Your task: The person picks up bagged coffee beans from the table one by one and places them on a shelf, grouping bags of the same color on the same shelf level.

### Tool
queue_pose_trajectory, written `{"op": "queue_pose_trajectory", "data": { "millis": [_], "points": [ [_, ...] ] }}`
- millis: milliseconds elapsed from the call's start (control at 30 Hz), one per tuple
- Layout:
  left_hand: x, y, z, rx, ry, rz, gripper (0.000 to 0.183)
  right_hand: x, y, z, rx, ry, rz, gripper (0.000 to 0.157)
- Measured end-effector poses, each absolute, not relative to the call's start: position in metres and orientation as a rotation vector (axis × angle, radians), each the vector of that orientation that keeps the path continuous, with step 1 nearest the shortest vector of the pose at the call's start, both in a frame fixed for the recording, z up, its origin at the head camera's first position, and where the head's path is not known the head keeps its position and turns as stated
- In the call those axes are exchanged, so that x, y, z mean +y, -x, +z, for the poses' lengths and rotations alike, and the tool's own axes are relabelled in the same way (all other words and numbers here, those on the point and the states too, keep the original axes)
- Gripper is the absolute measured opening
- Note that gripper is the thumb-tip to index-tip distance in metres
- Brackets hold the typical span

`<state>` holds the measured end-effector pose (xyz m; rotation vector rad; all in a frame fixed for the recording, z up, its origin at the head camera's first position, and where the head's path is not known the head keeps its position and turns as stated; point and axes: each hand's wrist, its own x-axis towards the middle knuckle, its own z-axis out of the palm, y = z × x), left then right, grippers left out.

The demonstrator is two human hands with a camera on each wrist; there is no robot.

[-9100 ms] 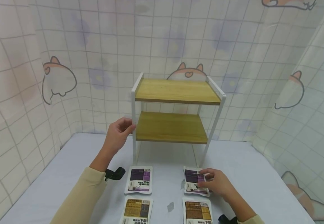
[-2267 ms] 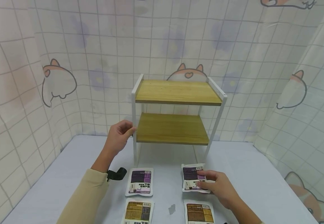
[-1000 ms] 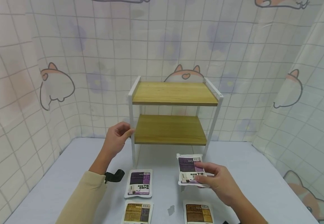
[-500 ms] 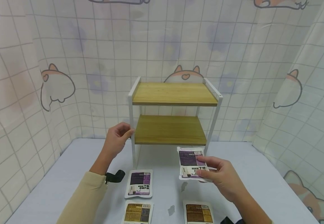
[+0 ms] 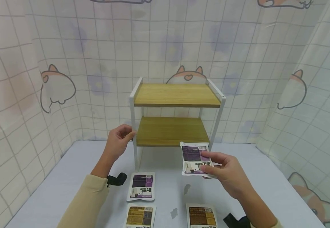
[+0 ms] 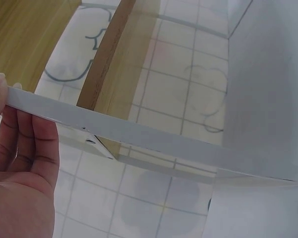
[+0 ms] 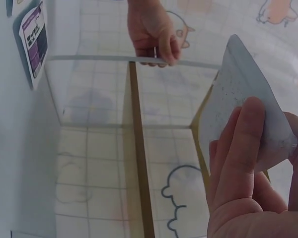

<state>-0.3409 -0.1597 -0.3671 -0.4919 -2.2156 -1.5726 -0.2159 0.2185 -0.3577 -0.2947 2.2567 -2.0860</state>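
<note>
A two-tier shelf [image 5: 176, 95] with wooden boards and a white frame stands on the white table. My left hand [image 5: 117, 142] grips its left front post [image 6: 139, 134], thumb on one side and fingers on the other. In front of the shelf's right side, my right hand [image 5: 230, 172] holds a flat purple-and-white packet [image 5: 192, 153] above the table, its printed side towards me. The right wrist view shows that packet's white back [image 7: 228, 99] with my fingers spread across it. A similar purple packet [image 5: 141, 186] lies on the table near the left post.
Two brown-and-yellow packets lie at the near edge, one on the left [image 5: 139, 216] and one on the right [image 5: 201, 217]. Grey patches [image 5: 174, 213] mark the table. A checked curtain [image 5: 96, 41] with cartoon dogs encloses the back and sides.
My right hand has lifted the right purple packet off the table and raised it to about the front edge of the lower board. My left hand keeps its hold on the post.
</note>
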Motion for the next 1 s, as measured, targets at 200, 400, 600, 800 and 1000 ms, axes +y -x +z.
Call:
{"op": "queue_pose_trajectory", "data": {
  "millis": [200, 400, 600, 800, 1000],
  "points": [
    [-0.160, 0.343, -0.370, -2.224, 0.472, -1.572, 0.024, 0.220, 0.216, -0.350, 2.262, 0.368, -2.079, 0.057],
    [-0.160, 0.343, -0.371, -2.235, 0.458, -1.572, 0.022, 0.220, 0.216, -0.340, 2.292, 0.388, -2.060, 0.057],
    [-0.160, 0.342, -0.369, -2.228, 0.470, -1.580, 0.023, 0.219, 0.217, -0.329, 2.291, 0.405, -2.078, 0.056],
    [-0.160, 0.341, -0.368, -2.212, 0.495, -1.594, 0.024, 0.220, 0.217, -0.320, 2.317, 0.414, -2.069, 0.055],
    [-0.161, 0.341, -0.367, -2.204, 0.507, -1.595, 0.023, 0.218, 0.218, -0.311, 2.341, 0.430, -2.064, 0.054]
  ]
}}
